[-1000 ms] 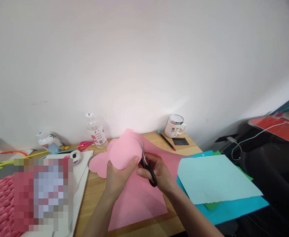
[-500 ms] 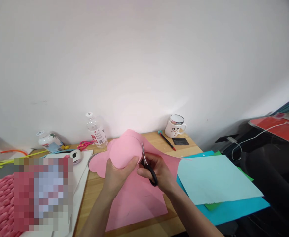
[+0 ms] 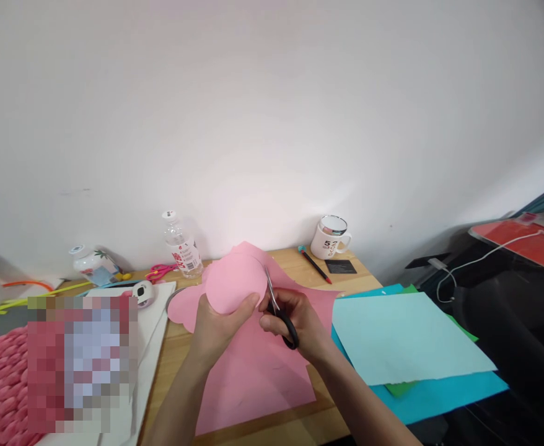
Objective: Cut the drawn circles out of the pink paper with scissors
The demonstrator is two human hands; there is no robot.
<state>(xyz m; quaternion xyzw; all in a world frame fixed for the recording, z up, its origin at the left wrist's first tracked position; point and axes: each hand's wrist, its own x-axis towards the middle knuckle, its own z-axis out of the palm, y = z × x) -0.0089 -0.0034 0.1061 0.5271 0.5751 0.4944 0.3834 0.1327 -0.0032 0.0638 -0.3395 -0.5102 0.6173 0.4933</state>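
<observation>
My left hand pinches the lower edge of a rounded piece of pink paper, thumb on top. In my right hand is a pair of scissors with black handles, its blades pointing up along the right edge of the rounded piece. The rest of the pink sheet spreads beneath both hands on the wooden table. Left of the rounded piece lies a scalloped pink paper shape, partly covering a grey ring-like item.
A plastic bottle, pink scissors and a white mug stand or lie along the wall. A pencil and black card lie by the mug. Light blue paper is stacked at the right.
The pink sheet's right part has dropped lower and pulled back from the light blue paper. The rounded piece looks flatter; both hands stay nearly in place.
</observation>
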